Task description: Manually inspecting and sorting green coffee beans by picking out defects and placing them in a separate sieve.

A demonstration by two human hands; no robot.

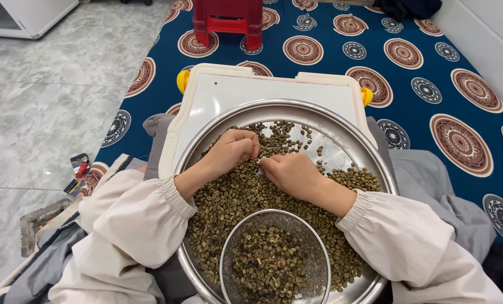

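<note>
View from a head cam, looking down at a person seated on a blue patterned mat [330, 73] w/ round brown and white medallions. A wide steel tray [341, 126] rests across the lap, on top of a white plastic board [262, 93] w/ yellow knobs at its far corners; the board likely gives the tray a flat, steady base. The tray holds a thick layer of green-olive coffee beans [234, 197], small ovals, dull and unroasted-looking, heaped toward the near side, w/ bare metal showing at the far right where beans are sparse.

Both hands sit in the middle of the pile, close together. Left hand [233, 149] is curled loosely, fingers bent down onto the beans; can't tell if it pinches any. Right hand [293, 173] lies knuckles-up, fingers tucked toward the left hand, touching beans; what it grips, if anything, is hidden.

At the near edge a small round mesh strainer [313, 239] sits inside the tray, holding darker, uneven beans, apparently kept apart from the rest. A red plastic stool [229, 19] stands beyond on the mat; grey marble floor [48, 84] at left. Cream sleeves cover both arms.
</note>
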